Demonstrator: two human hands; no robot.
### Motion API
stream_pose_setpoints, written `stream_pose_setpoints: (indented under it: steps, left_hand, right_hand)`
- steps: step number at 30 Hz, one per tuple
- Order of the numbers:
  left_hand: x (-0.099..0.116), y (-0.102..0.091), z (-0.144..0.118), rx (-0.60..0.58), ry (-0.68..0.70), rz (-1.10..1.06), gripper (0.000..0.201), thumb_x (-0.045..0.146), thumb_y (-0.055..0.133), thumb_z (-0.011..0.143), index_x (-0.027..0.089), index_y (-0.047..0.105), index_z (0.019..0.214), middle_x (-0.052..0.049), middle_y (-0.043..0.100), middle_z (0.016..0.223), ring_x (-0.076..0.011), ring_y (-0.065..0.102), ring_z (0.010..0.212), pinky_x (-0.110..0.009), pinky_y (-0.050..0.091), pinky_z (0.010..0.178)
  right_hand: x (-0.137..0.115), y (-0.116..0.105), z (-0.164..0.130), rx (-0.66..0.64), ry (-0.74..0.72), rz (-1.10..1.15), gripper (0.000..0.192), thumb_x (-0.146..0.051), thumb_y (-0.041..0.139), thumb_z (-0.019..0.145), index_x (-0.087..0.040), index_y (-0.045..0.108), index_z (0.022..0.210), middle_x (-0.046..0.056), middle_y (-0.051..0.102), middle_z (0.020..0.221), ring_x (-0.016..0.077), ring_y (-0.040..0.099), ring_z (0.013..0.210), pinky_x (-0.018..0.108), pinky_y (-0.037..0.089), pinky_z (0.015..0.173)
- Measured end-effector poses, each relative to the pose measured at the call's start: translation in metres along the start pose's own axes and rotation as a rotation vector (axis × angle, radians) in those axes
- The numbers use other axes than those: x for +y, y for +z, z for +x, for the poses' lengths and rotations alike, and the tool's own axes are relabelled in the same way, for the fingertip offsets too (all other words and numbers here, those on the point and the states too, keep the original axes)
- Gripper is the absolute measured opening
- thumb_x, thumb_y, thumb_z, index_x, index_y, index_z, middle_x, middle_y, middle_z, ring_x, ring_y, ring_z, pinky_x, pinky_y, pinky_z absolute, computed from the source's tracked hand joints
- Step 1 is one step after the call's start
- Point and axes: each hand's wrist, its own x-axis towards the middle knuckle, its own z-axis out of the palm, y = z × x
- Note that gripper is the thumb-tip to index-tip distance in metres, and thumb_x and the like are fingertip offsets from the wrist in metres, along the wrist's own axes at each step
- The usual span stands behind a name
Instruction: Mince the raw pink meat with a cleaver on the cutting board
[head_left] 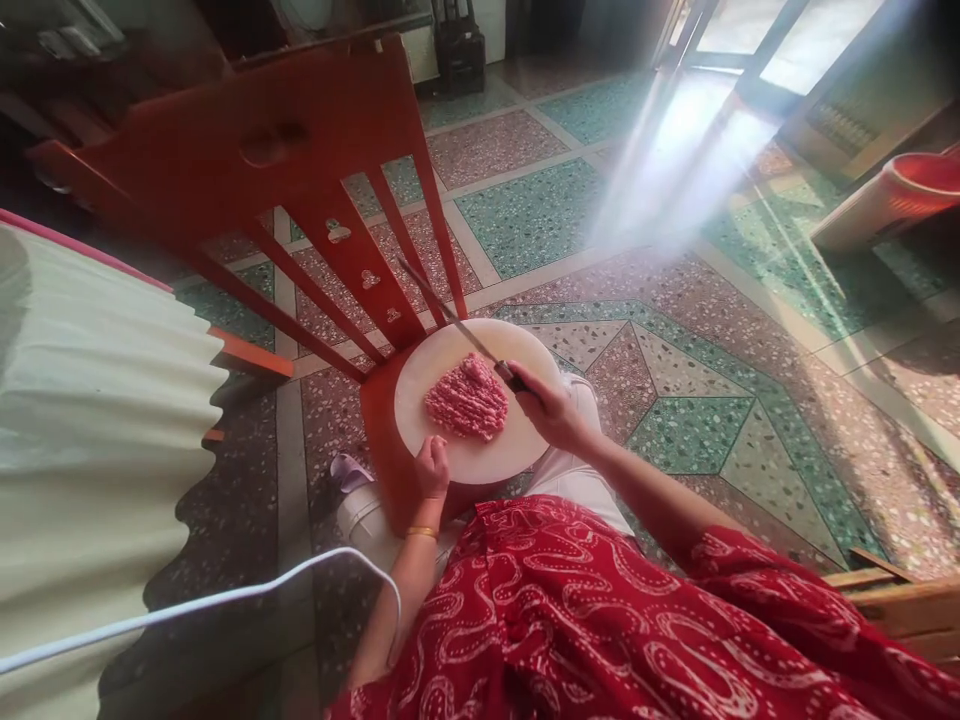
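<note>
The red chair (pixel 315 180) carries my round white board (pixel 450 455) at frame centre, minced meat (pixel 466 400) heaped on it. My left hand (pixel 432 468) grips the near rim; my right hand (pixel 551 405) clasps the knife (pixel 457 325). I'd chop evenly, fingers clear.

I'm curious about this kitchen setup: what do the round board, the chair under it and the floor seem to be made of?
The round board looks like pale plastic, or maybe light wood: smooth, matte, uniformly cream. The chair looks like wood painted glossy red-orange, with slats and cut-out shapes in the back. The floor looks like polished terrazzo: speckled stone chips in green, pink and cream panels, shining in the sunlight.
</note>
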Motion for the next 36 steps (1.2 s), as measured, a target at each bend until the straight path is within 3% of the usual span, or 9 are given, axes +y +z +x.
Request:
stream_pose_setpoints:
  steps: [3, 7, 14, 17, 20, 24, 26, 31, 36]
  left_hand:
    - [-0.001, 0.0, 0.0, 0.007, 0.004, 0.017, 0.03, 0.036, 0.033, 0.091, 0.019, 0.051, 0.074, 0.0, 0.053, 0.064, -0.0115, 0.048, 0.056, -0.023, 0.038, 0.058]
    - [-0.002, 0.0, -0.001, 0.009, 0.028, 0.024, 0.032, 0.037, 0.032, 0.091, 0.019, 0.05, 0.072, 0.0, 0.051, 0.062, -0.0115, 0.047, 0.055, -0.023, 0.036, 0.056]
    - [-0.002, 0.002, -0.002, 0.024, -0.004, 0.0, 0.034, 0.038, 0.032, 0.091, 0.019, 0.05, 0.07, 0.001, 0.051, 0.06, -0.0111, 0.046, 0.054, -0.022, 0.037, 0.056]
    - [0.003, 0.0, -0.003, 0.024, 0.018, 0.02, 0.034, 0.038, 0.031, 0.091, 0.02, 0.049, 0.069, 0.0, 0.051, 0.061, -0.0113, 0.045, 0.054, -0.023, 0.036, 0.056]
    - [0.006, -0.001, -0.002, 0.031, 0.036, 0.046, 0.032, 0.038, 0.032, 0.09, 0.02, 0.049, 0.069, 0.0, 0.052, 0.062, -0.0116, 0.046, 0.055, -0.023, 0.036, 0.057]
    - [0.006, -0.002, -0.003, 0.038, 0.03, 0.055, 0.032, 0.037, 0.033, 0.09, 0.02, 0.047, 0.066, 0.0, 0.051, 0.06, -0.0113, 0.044, 0.053, -0.023, 0.035, 0.055]
    - [0.005, -0.001, -0.004, 0.027, 0.022, 0.053, 0.033, 0.037, 0.032, 0.09, 0.02, 0.046, 0.065, 0.001, 0.049, 0.058, -0.0112, 0.043, 0.053, -0.023, 0.034, 0.053]
    - [0.004, -0.001, -0.005, -0.003, 0.018, 0.063, 0.032, 0.035, 0.032, 0.091, 0.02, 0.049, 0.07, 0.0, 0.053, 0.062, -0.0116, 0.047, 0.056, -0.023, 0.036, 0.057]
    - [0.002, -0.001, -0.006, -0.032, -0.018, 0.031, 0.031, 0.036, 0.032, 0.091, 0.02, 0.047, 0.069, 0.001, 0.05, 0.061, -0.011, 0.045, 0.053, -0.023, 0.036, 0.056]
  right_hand:
    - [0.015, 0.008, -0.005, 0.022, 0.044, 0.033, 0.05, -0.029, 0.041, 0.089, -0.017, 0.043, 0.138, 0.009, 0.06, 0.123, 0.0208, 0.056, 0.112, 0.034, 0.045, 0.095]
    - [0.034, 0.015, -0.009, -0.186, 0.265, 0.055, 0.046, -0.032, 0.041, 0.089, -0.014, 0.053, 0.129, 0.008, 0.07, 0.097, 0.021, 0.063, 0.092, 0.037, 0.05, 0.086]
    - [0.023, 0.011, -0.004, -0.004, 0.098, 0.083, 0.052, -0.037, 0.045, 0.087, -0.017, 0.045, 0.136, 0.007, 0.065, 0.111, 0.0185, 0.06, 0.096, 0.032, 0.047, 0.087]
    - [0.039, 0.018, -0.012, -0.148, 0.2, 0.066, 0.047, -0.036, 0.044, 0.087, -0.016, 0.053, 0.128, 0.007, 0.068, 0.098, 0.0184, 0.061, 0.086, 0.031, 0.05, 0.078]
    - [0.051, 0.018, -0.016, -0.282, 0.312, 0.126, 0.047, -0.041, 0.046, 0.085, -0.016, 0.056, 0.123, 0.002, 0.065, 0.074, 0.0138, 0.057, 0.061, 0.025, 0.049, 0.057]
    - [0.056, 0.005, -0.016, -0.319, 0.497, 0.406, 0.06, -0.051, 0.046, 0.083, -0.018, 0.04, 0.133, -0.009, 0.043, 0.048, 0.0077, 0.037, 0.035, 0.018, 0.032, 0.034]
    - [0.062, -0.005, -0.014, -0.303, 0.534, 0.485, 0.06, -0.052, 0.046, 0.082, -0.016, 0.04, 0.13, -0.009, 0.043, 0.051, 0.0074, 0.04, 0.036, 0.018, 0.033, 0.034]
    - [0.093, -0.031, -0.007, -0.24, 0.521, 0.221, 0.039, -0.052, 0.045, 0.078, -0.015, 0.055, 0.086, -0.007, 0.044, 0.049, 0.0063, 0.038, 0.034, 0.018, 0.03, 0.033]
    - [0.124, -0.049, 0.006, -0.169, 0.559, 0.095, 0.036, -0.049, 0.041, 0.082, -0.017, 0.055, 0.09, -0.007, 0.045, 0.049, 0.0071, 0.039, 0.033, 0.019, 0.029, 0.031]
